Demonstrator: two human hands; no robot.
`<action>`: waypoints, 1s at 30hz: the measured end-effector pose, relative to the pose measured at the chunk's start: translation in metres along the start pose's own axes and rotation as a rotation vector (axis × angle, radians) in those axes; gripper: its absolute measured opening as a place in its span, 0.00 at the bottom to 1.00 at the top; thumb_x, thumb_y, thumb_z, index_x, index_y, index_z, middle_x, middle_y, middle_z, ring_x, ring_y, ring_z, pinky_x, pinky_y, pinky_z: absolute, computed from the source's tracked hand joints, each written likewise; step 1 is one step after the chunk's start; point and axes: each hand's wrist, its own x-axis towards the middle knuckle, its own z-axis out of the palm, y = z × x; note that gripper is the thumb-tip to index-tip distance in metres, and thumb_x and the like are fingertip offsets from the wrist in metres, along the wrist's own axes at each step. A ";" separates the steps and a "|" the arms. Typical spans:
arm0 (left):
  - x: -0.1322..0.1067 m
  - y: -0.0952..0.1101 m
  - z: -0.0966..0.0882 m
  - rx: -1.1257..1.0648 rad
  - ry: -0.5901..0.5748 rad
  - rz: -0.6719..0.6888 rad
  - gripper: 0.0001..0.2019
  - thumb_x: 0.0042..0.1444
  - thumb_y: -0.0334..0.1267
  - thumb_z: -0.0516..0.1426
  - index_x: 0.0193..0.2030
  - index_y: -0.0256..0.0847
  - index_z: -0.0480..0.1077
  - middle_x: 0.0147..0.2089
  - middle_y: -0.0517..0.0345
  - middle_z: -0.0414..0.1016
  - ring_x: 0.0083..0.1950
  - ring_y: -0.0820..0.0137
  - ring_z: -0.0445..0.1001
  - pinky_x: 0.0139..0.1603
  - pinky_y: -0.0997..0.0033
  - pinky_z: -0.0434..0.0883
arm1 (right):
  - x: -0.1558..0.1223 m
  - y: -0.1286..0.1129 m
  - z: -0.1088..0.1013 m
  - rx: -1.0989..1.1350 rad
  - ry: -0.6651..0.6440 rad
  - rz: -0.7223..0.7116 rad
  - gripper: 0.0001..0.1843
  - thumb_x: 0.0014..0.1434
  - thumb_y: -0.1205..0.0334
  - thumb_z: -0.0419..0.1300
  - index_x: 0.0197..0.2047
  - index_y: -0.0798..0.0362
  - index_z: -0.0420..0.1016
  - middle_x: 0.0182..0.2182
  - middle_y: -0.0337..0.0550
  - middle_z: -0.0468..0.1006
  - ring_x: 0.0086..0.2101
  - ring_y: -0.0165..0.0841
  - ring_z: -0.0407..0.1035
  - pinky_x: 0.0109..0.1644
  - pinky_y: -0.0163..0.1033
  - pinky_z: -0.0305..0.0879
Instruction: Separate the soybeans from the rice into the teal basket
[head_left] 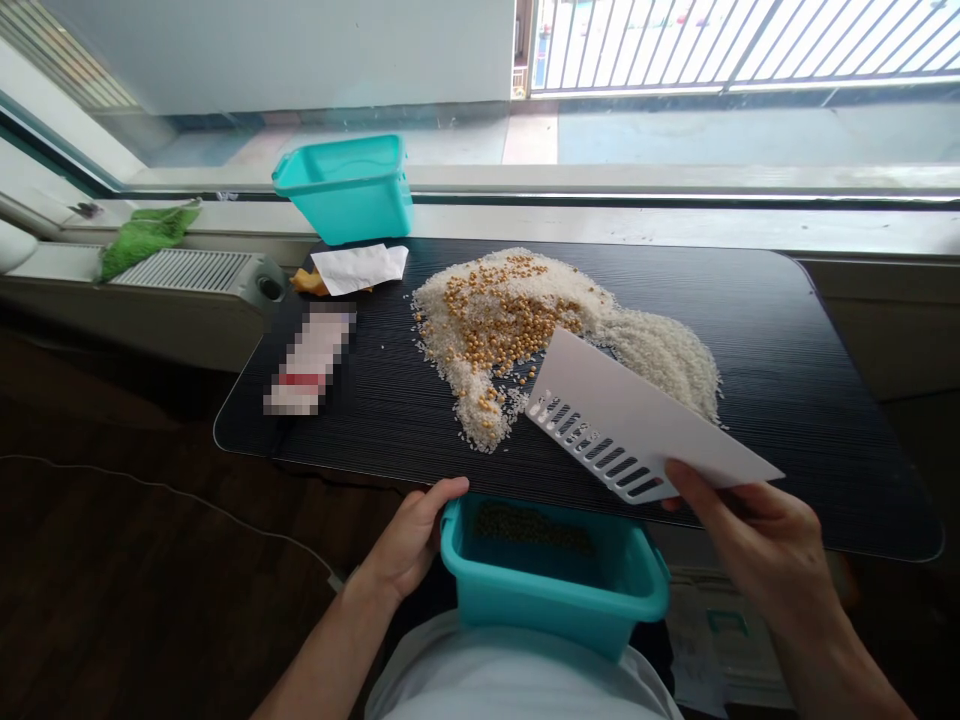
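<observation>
My right hand grips one end of a thin white plastic panel with a row of slots along its near edge. The panel is tilted, and its far end reaches the heap of white rice. Golden-yellow round grains like peas lie mixed over the left part of the rice. A teal plastic bin sits at the table's near edge, against my body, with dark greenish grains on its bottom. My left hand is closed at the bin's left end, thumb near the table edge, its other fingers mostly hidden.
Another teal bin stands at the table's back left. White paper lies before it over a yellowish item, and a blurred-out flat object lies nearer. Left of the dark table are a radiator and a green cloth.
</observation>
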 end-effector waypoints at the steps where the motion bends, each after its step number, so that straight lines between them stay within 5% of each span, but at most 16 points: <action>1: 0.000 0.000 0.000 -0.001 -0.002 0.003 0.15 0.40 0.45 0.74 0.29 0.36 0.81 0.29 0.55 0.82 0.32 0.66 0.78 0.39 0.70 0.75 | 0.002 0.000 -0.002 -0.007 0.039 -0.005 0.11 0.54 0.49 0.73 0.34 0.47 0.86 0.28 0.39 0.85 0.30 0.41 0.80 0.38 0.43 0.81; 5: 0.000 -0.002 -0.002 0.004 -0.006 0.002 0.16 0.41 0.46 0.74 0.26 0.36 0.80 0.27 0.56 0.81 0.29 0.70 0.74 0.35 0.73 0.72 | 0.007 -0.002 -0.005 0.027 0.149 -0.002 0.13 0.54 0.52 0.74 0.41 0.47 0.86 0.34 0.39 0.87 0.29 0.40 0.81 0.38 0.44 0.81; 12: 0.002 -0.003 -0.004 0.021 -0.021 0.008 0.16 0.42 0.47 0.74 0.24 0.37 0.79 0.26 0.56 0.80 0.28 0.69 0.74 0.35 0.72 0.72 | 0.006 0.010 0.012 0.085 0.127 -0.042 0.15 0.52 0.45 0.74 0.38 0.46 0.87 0.31 0.41 0.87 0.25 0.42 0.80 0.30 0.45 0.81; 22: 0.000 0.000 -0.002 0.005 -0.041 -0.022 0.14 0.44 0.45 0.73 0.32 0.36 0.82 0.29 0.54 0.83 0.36 0.61 0.81 0.42 0.68 0.75 | 0.017 0.001 -0.014 -0.101 0.349 -0.052 0.20 0.53 0.45 0.72 0.39 0.53 0.86 0.30 0.44 0.85 0.32 0.47 0.81 0.47 0.52 0.79; 30: -0.001 0.001 -0.001 0.011 -0.018 -0.032 0.14 0.45 0.43 0.72 0.34 0.35 0.83 0.31 0.53 0.84 0.40 0.59 0.82 0.44 0.67 0.77 | -0.018 0.016 -0.022 -0.087 -0.008 -0.221 0.15 0.55 0.44 0.70 0.39 0.44 0.87 0.32 0.40 0.86 0.28 0.42 0.79 0.33 0.43 0.80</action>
